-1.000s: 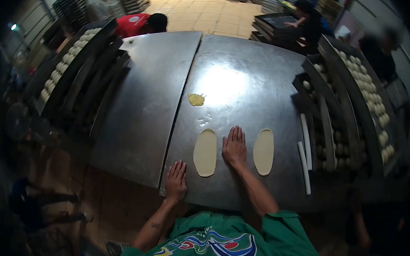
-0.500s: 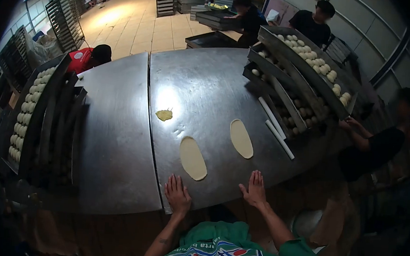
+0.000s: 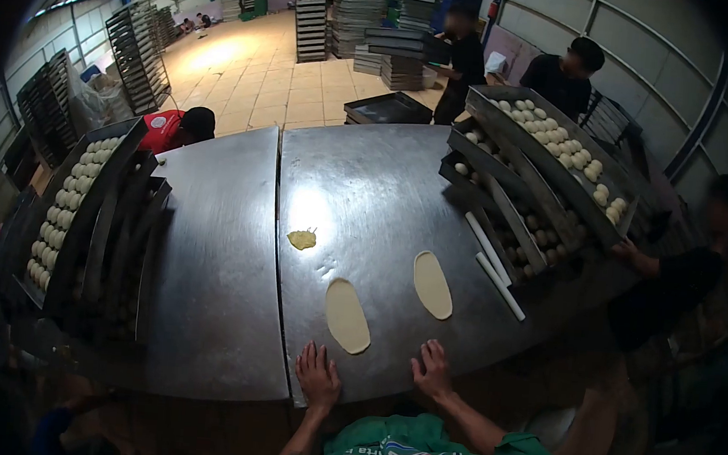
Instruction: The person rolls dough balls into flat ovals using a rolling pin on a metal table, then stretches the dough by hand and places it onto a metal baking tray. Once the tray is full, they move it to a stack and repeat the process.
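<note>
Two flattened ovals of dough lie on the metal table: the left dough oval (image 3: 348,316) and the right dough oval (image 3: 434,285), which sits a bit farther away. My left hand (image 3: 318,379) rests palm down near the table's front edge, fingers spread, just below the left oval and apart from it. My right hand (image 3: 432,372) is at the front edge below the right oval, fingers stretched out, holding nothing. Beyond the left oval is a yellowish lump (image 3: 301,239), perhaps filling or fat. Two white rods (image 3: 499,287) lie side by side to the right.
Stacked trays of dough balls stand on the left (image 3: 63,212) and on the right (image 3: 550,139). A person's hand (image 3: 631,255) touches the right stack. A seam (image 3: 277,259) runs along the metal table (image 3: 213,293). Other people and tray stacks are behind.
The view has tilted up, so the table sits lower in it. My right hand has drawn leftward, closer to my left hand. A person at the back has straightened up.
</note>
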Demonstrator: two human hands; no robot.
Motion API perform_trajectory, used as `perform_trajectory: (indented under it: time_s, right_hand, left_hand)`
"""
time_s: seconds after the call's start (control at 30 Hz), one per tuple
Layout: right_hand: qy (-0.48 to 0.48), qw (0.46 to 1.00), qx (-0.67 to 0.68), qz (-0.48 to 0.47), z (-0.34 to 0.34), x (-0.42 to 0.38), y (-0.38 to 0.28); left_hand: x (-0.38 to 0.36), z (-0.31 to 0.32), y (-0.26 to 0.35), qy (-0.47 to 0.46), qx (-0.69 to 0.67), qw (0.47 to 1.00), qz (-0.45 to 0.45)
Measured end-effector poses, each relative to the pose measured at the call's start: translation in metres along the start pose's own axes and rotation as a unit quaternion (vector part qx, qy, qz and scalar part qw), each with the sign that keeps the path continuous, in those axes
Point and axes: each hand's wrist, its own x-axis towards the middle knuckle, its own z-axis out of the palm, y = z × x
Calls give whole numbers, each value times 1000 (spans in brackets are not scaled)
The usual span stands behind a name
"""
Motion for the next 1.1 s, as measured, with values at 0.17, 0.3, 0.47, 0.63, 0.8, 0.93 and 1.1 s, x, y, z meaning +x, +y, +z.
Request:
perform_trajectory:
  time_s: [0.17, 0.3, 0.47, 0.63, 0.8, 0.93, 1.1]
  right_hand:
    - [-52, 988, 146, -5, -9, 26, 24]
    - [15, 976, 217, -30, 1, 42, 46]
    - [-31, 923, 383, -18, 11, 60, 44]
    - [-90, 909, 407, -29, 26, 71, 48]
    - [-59, 899, 401, -165, 14, 76, 43]
    - [-130, 894, 427, -28, 5, 73, 37]
    - [-112, 901, 419, 7, 18, 68, 38]
  left_hand:
    - [1, 6, 3, 25, 11, 999, -19]
    - [3, 8, 9, 48, 18, 998, -49]
    - [8, 6, 18, 74, 27, 994, -80]
    - [10, 9, 24, 93, 34, 990, -101]
    - [11, 9, 28, 109, 55, 985, -123]
    - [15, 7, 31, 113, 47, 985, -123]
    - [13, 7, 28, 112, 49, 985, -120]
